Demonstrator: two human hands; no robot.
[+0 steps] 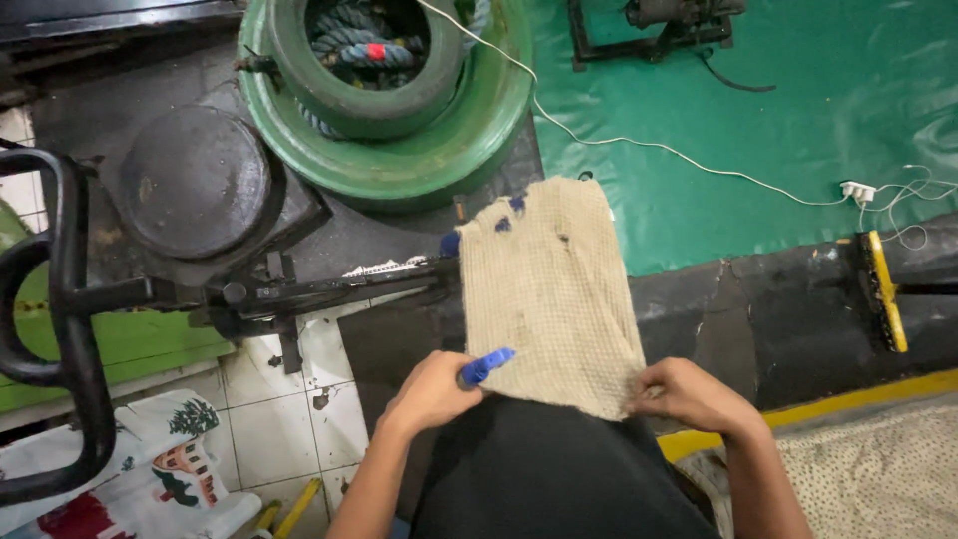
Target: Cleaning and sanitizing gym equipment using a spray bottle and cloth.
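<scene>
A worn beige knitted cloth point(549, 294) is draped over the lap, its far end reaching toward a dark metal bar point(329, 289). A blue marker point(485, 366) is gripped in the closed left hand point(431, 391) at the cloth's near left edge. The near right corner of the cloth is pinched by the right hand point(689, 394). Green tyres point(399, 150) are stacked beyond.
</scene>
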